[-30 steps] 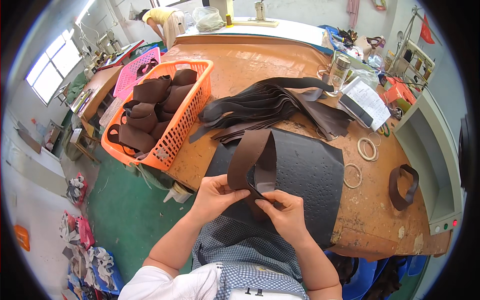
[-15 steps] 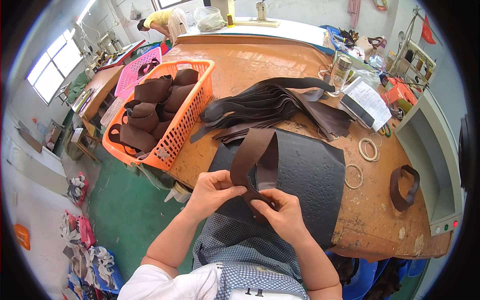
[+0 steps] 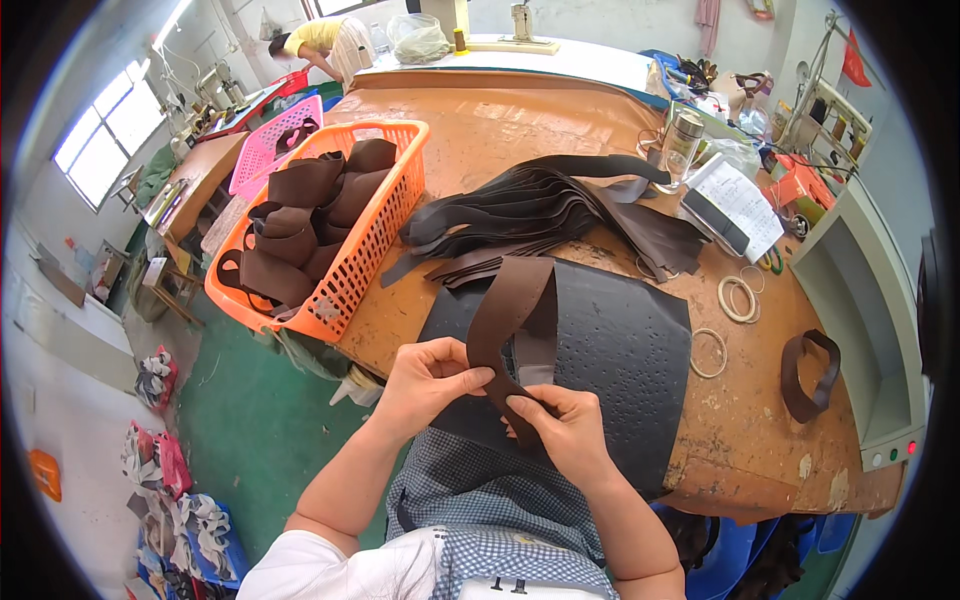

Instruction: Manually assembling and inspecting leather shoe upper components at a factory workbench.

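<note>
A dark brown leather strip (image 3: 497, 312), bent into a loop, stands over a black pitted mat (image 3: 625, 370) at the table's near edge. My left hand (image 3: 428, 385) pinches the strip's left edge between thumb and fingers. My right hand (image 3: 563, 420) grips its lower part, thumb on top and fingers partly hidden beneath. Just beyond the mat lies a fanned pile of dark leather strips (image 3: 540, 205). An orange plastic basket (image 3: 375, 235) to the left holds several rolled brown leather loops (image 3: 285, 235).
One brown leather loop (image 3: 808, 375) stands at the right, beside a grey-green machine housing (image 3: 870, 340). Tape rings (image 3: 738, 298), a paper sheet (image 3: 738, 205) and a glass jar (image 3: 682, 145) lie nearer the mat. A pink basket (image 3: 262, 150) and a bent-over person (image 3: 325, 45) are farther left.
My right hand has shifted its grip slightly on the strip, its thumb now higher on the edge. The loop has moved a little to the right; my left hand keeps its pinch.
</note>
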Demonstrator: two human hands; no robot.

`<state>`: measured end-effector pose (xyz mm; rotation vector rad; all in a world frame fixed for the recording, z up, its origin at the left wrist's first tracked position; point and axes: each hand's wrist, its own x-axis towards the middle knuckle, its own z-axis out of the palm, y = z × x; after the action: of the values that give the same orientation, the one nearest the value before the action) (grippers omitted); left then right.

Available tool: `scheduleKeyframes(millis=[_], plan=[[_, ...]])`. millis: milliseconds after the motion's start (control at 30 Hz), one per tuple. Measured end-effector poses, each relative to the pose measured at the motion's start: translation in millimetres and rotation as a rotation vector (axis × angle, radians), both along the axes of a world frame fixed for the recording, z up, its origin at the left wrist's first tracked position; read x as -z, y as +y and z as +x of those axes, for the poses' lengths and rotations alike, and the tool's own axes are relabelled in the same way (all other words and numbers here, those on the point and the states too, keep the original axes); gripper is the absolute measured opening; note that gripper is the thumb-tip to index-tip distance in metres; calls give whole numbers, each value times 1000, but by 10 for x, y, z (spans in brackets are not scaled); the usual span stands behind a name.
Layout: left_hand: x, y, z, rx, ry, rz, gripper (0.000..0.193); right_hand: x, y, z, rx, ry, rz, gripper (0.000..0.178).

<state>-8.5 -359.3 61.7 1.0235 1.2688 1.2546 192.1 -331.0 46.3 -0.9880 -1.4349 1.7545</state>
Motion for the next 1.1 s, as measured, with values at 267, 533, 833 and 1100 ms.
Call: scheduleKeyframes(millis=[267, 533, 833, 1100], plan=[[47, -36, 59, -2, -24, -18, 9, -84, 44, -32, 1, -109, 171, 13], [11, -9, 64, 32, -51, 8, 15, -71, 28, -34, 29, -114, 158, 13], [12, 4, 46, -12, -52, -9, 15, -79, 0, -64, 58, -123, 275, 13], [45, 13, 37, -7, -45, 10, 14, -79, -3, -61, 54, -138, 285, 14]])
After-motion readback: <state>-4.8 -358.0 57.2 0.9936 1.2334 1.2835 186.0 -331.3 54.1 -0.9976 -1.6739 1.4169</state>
